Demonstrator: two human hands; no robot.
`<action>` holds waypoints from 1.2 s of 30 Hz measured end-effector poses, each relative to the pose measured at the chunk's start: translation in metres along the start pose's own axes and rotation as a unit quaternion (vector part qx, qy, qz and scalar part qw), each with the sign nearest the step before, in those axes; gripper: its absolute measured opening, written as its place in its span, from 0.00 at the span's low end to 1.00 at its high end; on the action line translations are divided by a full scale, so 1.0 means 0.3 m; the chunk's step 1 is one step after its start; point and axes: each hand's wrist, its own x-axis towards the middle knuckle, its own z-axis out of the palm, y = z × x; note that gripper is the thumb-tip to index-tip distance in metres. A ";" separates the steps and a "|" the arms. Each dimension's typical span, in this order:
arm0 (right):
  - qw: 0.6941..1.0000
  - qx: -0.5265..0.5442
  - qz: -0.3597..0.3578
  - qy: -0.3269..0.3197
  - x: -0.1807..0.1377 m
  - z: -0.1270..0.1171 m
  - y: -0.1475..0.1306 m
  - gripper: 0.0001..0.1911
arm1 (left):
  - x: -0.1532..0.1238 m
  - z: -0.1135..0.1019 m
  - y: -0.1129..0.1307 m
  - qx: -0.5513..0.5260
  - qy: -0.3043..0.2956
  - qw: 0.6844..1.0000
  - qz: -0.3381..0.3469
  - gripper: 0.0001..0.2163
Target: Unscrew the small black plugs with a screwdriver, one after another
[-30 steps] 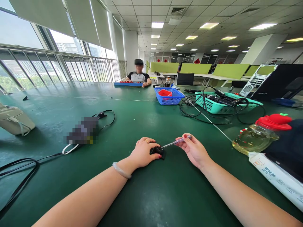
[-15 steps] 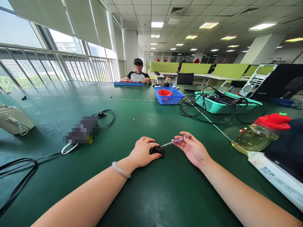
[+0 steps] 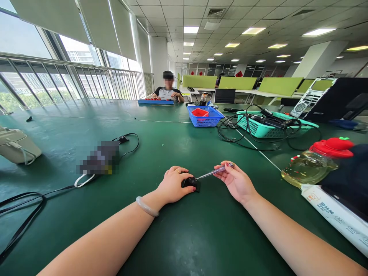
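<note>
On the green table, my left hand (image 3: 174, 185) grips a small black part (image 3: 190, 182), thumb on its near side and fingers over its far side. Its exact kind is hard to make out, and my fingers cover much of it. Closed around a slim screwdriver (image 3: 221, 169) with a clear purplish handle is my right hand (image 3: 235, 181). The metal shaft points left and slightly down, its tip at the black part's right side. Whether the tip touches the part I cannot tell.
A blurred dark object (image 3: 100, 158) with a cord lies left, near a beige bag (image 3: 18, 145). Ahead are a blue basket (image 3: 205, 122) and a teal basket (image 3: 258, 131) of cables. A red-lidded jar (image 3: 310, 168) and white packet (image 3: 336, 214) lie right. Another person (image 3: 167, 92) sits opposite.
My right hand and the screwdriver have shifted slightly to the right. My left hand stays on the black part. The person opposite has raised one hand.
</note>
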 end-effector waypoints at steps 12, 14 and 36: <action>1.000 0.010 -0.020 0.007 -0.006 0.005 -0.004 0.18 | 0.000 0.005 -0.001 -0.003 0.015 1.000 0.000 0.18; 1.000 0.017 -0.020 0.014 -0.008 0.009 -0.008 0.19 | 0.001 0.007 -0.002 -0.003 0.021 1.000 -0.001 0.18; 0.999 0.023 0.000 0.029 0.000 0.013 -0.004 0.21 | 0.003 0.013 -0.007 -0.005 0.028 1.000 -0.005 0.17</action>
